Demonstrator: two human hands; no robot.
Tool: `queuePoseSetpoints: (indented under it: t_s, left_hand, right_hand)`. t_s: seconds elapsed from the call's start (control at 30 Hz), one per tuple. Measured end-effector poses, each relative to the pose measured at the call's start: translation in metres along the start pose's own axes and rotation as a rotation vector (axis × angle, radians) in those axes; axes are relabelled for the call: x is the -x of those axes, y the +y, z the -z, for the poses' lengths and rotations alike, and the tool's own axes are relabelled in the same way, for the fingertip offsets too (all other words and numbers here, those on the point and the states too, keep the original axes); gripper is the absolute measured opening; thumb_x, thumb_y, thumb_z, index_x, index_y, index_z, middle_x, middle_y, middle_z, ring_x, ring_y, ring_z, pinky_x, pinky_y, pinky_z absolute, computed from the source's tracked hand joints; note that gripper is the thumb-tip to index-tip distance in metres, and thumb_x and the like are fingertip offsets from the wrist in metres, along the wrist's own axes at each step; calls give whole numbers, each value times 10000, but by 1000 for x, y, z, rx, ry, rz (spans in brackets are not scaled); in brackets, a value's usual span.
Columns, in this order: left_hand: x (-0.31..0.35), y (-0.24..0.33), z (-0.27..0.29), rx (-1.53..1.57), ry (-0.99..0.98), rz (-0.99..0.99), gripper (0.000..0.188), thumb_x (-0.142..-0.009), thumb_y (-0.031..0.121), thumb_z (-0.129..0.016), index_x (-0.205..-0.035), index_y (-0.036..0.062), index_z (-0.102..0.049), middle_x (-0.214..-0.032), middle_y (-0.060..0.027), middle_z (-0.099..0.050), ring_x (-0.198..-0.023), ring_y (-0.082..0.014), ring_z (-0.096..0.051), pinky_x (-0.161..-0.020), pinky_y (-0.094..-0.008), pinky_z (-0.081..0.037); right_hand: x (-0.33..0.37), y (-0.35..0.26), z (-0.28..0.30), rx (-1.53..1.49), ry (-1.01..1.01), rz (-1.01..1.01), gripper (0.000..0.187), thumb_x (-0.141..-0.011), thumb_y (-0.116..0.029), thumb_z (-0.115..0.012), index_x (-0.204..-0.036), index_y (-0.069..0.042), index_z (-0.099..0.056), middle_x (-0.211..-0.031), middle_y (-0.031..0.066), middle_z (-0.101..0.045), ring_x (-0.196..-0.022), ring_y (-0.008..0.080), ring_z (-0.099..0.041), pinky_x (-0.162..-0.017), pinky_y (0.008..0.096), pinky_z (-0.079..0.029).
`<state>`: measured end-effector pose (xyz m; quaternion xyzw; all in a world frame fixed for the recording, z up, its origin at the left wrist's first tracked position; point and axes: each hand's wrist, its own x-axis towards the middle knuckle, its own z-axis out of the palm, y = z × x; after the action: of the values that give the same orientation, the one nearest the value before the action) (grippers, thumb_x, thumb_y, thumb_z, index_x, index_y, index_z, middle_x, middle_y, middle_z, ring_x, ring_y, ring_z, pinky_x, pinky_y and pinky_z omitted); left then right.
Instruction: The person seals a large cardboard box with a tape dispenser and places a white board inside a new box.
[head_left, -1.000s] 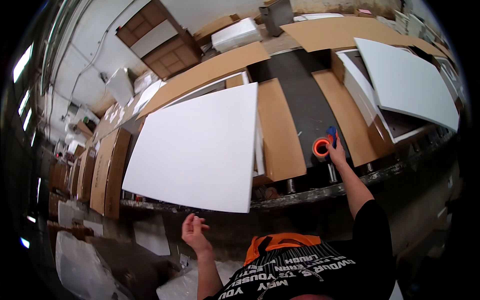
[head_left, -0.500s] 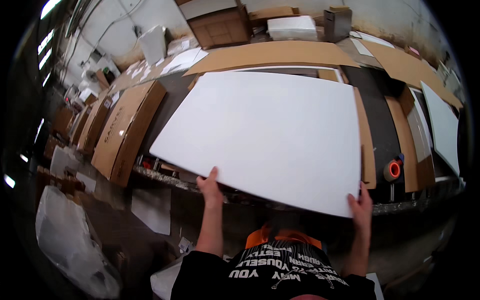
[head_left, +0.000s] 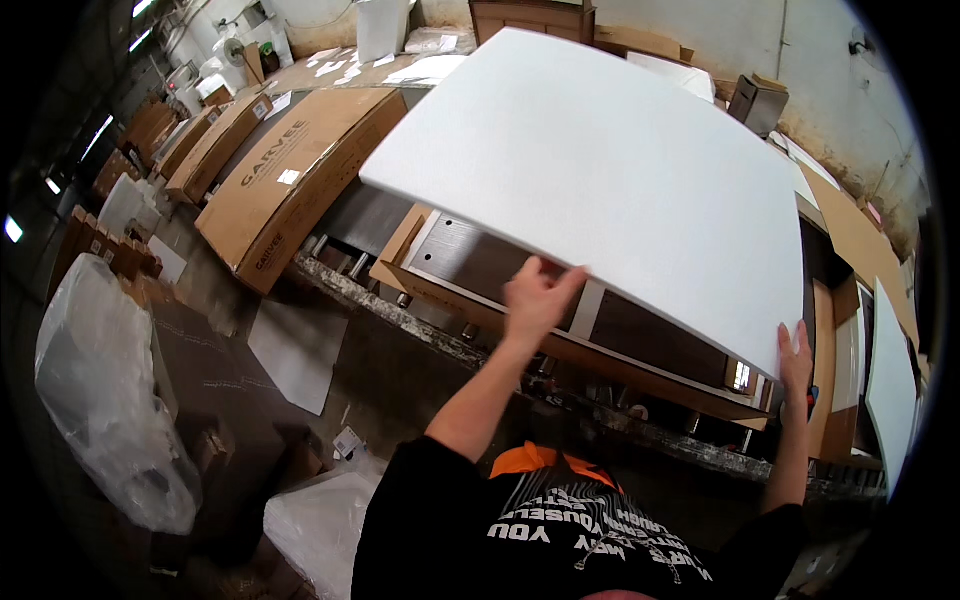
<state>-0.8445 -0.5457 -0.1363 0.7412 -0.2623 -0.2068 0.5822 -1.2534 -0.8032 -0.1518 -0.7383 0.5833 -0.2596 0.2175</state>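
A large white foam-like sheet (head_left: 620, 180) is raised and tilted over an open, shallow carton (head_left: 460, 290). My left hand (head_left: 540, 296) pinches the sheet's near edge about midway, fingers under it and thumb at the rim. The near right corner is in my right hand (head_left: 795, 358), whose fingers lie along the side edge. In the carton's uncovered part are a dark panel with small holes (head_left: 470, 248) and white strips beside it. The sheet hides the carton's far side.
The carton rests on a roller conveyor with a worn metal edge (head_left: 385, 312). Closed brown cartons (head_left: 300, 170) stand left along it. At right, another open carton (head_left: 835, 380) has a white panel (head_left: 890, 390) leaning by it. A plastic-wrapped stack (head_left: 110, 390) stands on the floor at lower left.
The sheet has been lifted and shifted away to the right, uncovering the carton's near part. Both hands moved right with it. The view has turned too.
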Motion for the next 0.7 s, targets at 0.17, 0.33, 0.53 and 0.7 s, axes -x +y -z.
queuePoseSetpoints:
  t_s: [0.17, 0.33, 0.53, 0.7]
  left_hand:
    - [-42, -72, 140, -889, 864, -353, 766, -842, 539, -638, -1365, 15, -442, -1262, -255, -554, -1158, -375, -546, -985, -443, -435]
    - [-83, -110, 195, -723, 195, -15, 751, -822, 570, -634, -1335, 36, -509, -1323, -227, -531, -1194, -389, -521, -1033, -469, -376]
    - [-110, -134, 203, -1058, 17, 210, 689, -800, 588, -620, -1247, 64, -604, -1282, -200, -575, -1175, -377, -542, -1008, -448, -396]
    - [-111, -83, 167, -1239, 74, 502, 710, -804, 605, -576, -1308, 107, -539, -1339, -170, -554, -1270, -433, -464, -1100, -624, -191]
  right_hand:
    - [11, 33, -7, 351, -29, -21, 833, -897, -615, -481, -1430, 14, -363, -1236, 330, -553, -1180, 441, -524, -1004, 431, -405]
    - [13, 76, -14, 501, -137, -86, 852, -899, -645, -429, -1491, -54, -266, -1216, 308, -543, -1135, 457, -527, -957, 473, -427]
    - [11, 41, -33, 520, -188, -172, 867, -898, -678, -379, -1519, -102, -194, -1309, 307, -441, -1176, 450, -500, -977, 481, -421]
    - [31, 16, -64, 610, -237, -212, 848, -928, -646, -329, -1515, -55, -170, -1382, 341, -374, -1257, 471, -422, -1053, 481, -360]
